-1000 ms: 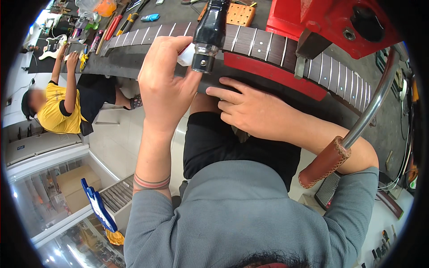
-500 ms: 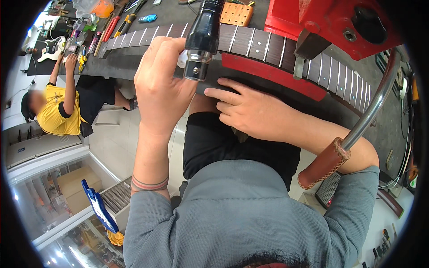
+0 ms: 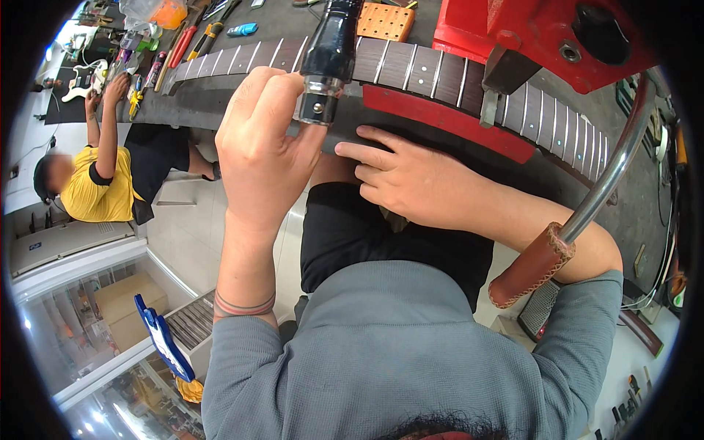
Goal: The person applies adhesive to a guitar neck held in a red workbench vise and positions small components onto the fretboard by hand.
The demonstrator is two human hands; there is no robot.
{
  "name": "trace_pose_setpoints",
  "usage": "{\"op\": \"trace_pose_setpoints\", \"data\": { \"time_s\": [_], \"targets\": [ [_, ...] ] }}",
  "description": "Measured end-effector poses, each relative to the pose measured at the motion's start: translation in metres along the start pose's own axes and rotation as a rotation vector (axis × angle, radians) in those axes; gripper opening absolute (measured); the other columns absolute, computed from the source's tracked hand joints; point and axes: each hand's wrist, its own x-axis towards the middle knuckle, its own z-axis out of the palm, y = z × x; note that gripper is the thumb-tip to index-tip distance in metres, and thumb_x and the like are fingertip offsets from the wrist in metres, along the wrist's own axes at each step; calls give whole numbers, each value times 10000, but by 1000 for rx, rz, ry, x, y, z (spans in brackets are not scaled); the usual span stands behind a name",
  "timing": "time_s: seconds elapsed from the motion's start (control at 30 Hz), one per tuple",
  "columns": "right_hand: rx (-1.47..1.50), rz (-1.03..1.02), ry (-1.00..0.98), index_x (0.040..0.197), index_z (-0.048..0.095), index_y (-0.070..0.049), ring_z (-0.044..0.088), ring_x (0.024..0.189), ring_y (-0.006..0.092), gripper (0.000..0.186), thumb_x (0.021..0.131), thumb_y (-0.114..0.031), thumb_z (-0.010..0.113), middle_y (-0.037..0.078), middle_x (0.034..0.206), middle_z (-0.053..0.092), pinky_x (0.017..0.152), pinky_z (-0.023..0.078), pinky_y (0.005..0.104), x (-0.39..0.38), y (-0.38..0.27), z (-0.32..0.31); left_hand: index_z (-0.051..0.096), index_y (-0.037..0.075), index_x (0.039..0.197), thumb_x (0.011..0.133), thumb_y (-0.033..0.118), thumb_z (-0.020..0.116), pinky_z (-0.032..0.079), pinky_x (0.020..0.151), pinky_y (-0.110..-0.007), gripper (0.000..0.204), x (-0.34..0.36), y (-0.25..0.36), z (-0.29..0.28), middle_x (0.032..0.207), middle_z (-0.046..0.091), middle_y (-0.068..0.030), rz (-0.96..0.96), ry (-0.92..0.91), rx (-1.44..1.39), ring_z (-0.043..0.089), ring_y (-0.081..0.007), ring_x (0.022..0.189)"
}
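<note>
Since the earlier frame, the left hand has risen slightly, fingers closed around the black tool. At its 3 o'clock, the right hand lies open and flat under the guitar neck.

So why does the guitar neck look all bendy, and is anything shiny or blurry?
In the head view, the fisheye lens curves the guitar neck and darkens the picture's corners; light glints off the black tool in the left hand; the right hand looks sharp, and a co-worker's face is blurred.
</note>
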Motion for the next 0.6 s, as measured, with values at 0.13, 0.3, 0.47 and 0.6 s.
{"op": "trace_pose_setpoints", "data": {
  "time_s": [0.13, 0.3, 0.47, 0.6],
  "targets": [
    [8, 0, 7, 946, 743, -23, 516, 1506, 308, 150, 887, -139, 669, 126, 1188, 738, 1352, 323, 524, 1, 0, 0, 685, 15, 1071, 705, -56, 818, 558, 742, -419, 396, -5, 4, -3, 954, 661, -132, -47, 10, -44, 671, -351, 848],
    [13, -5, 4, 947, 743, -24, 513, 1507, 309, 147, 891, -139, 670, 125, 1181, 737, 1353, 320, 524, 0, 0, 1, 721, -4, 1091, 849, 33, 928, 580, 700, -317, 321, -6, 4, -8, 947, 732, -142, 16, -2, 2, 738, -245, 808],
    [-10, -1, -10, 969, 751, -25, 502, 1515, 303, 156, 891, -138, 678, 120, 1181, 741, 1355, 314, 526, 0, 0, 0, 724, -12, 1085, 837, 27, 933, 579, 716, -327, 327, -8, 10, -11, 941, 730, -153, 19, 5, 14, 740, -265, 812],
    [-22, -1, -38, 983, 788, -28, 474, 1523, 301, 221, 908, -195, 666, 129, 1272, 761, 1352, 301, 515, 0, 0, 0, 721, 9, 1072, 775, 44, 933, 576, 744, -409, 366, -12, 12, -11, 945, 691, -136, -14, 23, 14, 705, -326, 853]
  ]
}}
